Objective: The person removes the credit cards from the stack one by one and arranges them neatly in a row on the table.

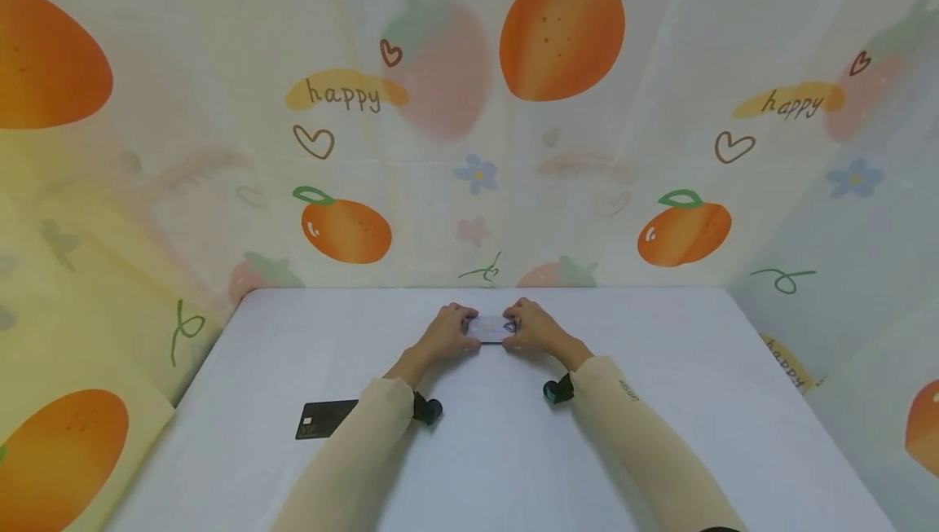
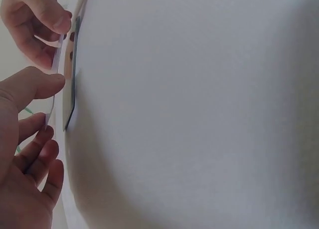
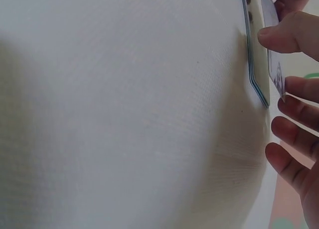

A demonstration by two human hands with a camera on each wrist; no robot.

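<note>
A thin pale card (image 1: 487, 327) is held level by its two short ends near the far edge of the table. My left hand (image 1: 449, 331) pinches its left end between thumb and fingers, and my right hand (image 1: 537, 328) pinches the right end. In the right wrist view the thin card (image 3: 275, 72) shows a grey printed pattern near the fingertips. Just under it lies a flat pale piece (image 3: 256, 54) with cut corners and a dark, layered edge. The left wrist view shows that same flat piece (image 2: 69, 87) side-on, its exact kind unclear.
A black card (image 1: 321, 421) marked VIP lies on the white table (image 1: 484, 450), partly behind the left sleeve (image 1: 352, 459). Dark wrist cameras (image 1: 559, 389) sit at both cuffs. A fruit-patterned cloth (image 1: 455, 190) hangs behind the table and at both sides.
</note>
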